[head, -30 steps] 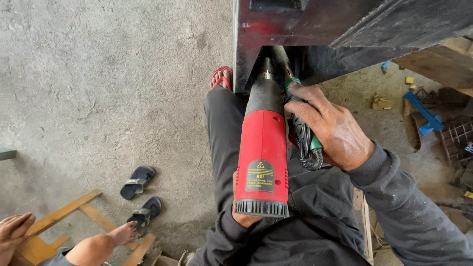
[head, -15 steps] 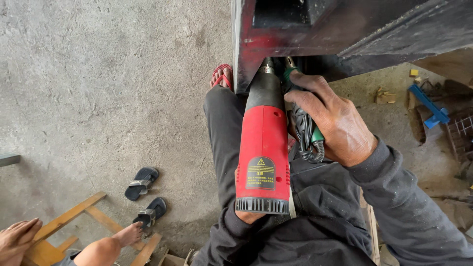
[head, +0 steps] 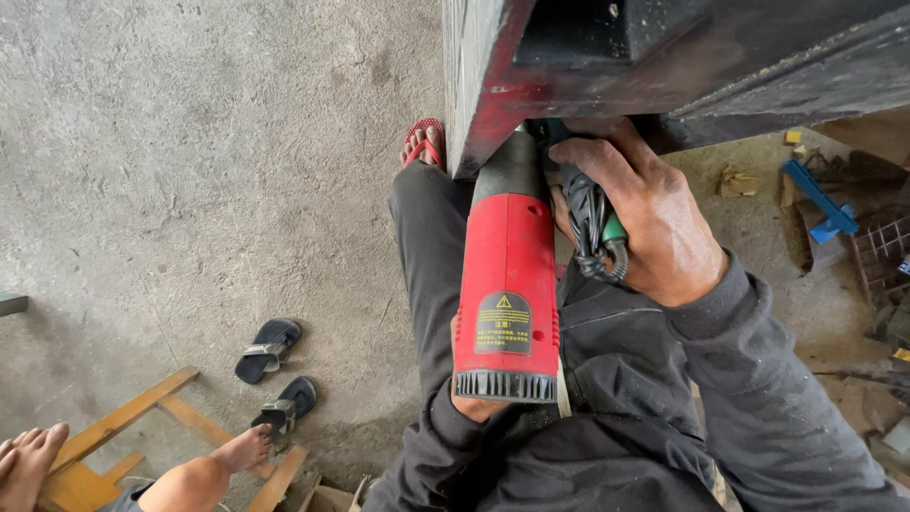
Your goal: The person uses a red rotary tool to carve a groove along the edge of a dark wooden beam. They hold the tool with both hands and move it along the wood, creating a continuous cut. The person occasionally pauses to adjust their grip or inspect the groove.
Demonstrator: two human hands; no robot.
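A worker's left hand (head: pixel 477 406) grips the underside of a red power tool (head: pixel 507 284) near its vented rear, its nose pressed beneath a dark metal frame (head: pixel 588 66) at the far side. The right hand (head: pixel 645 223) clamps a green side handle (head: pixel 611 228) and looped cord. Two black sandals (head: pixel 275 374) lie on concrete at left.

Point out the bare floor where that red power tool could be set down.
Bare concrete floor spreads left of the dark trouser leg, above the black sandals. It is crowded right of the right hand, around the blue clamp, and bottom left by the wooden frame.
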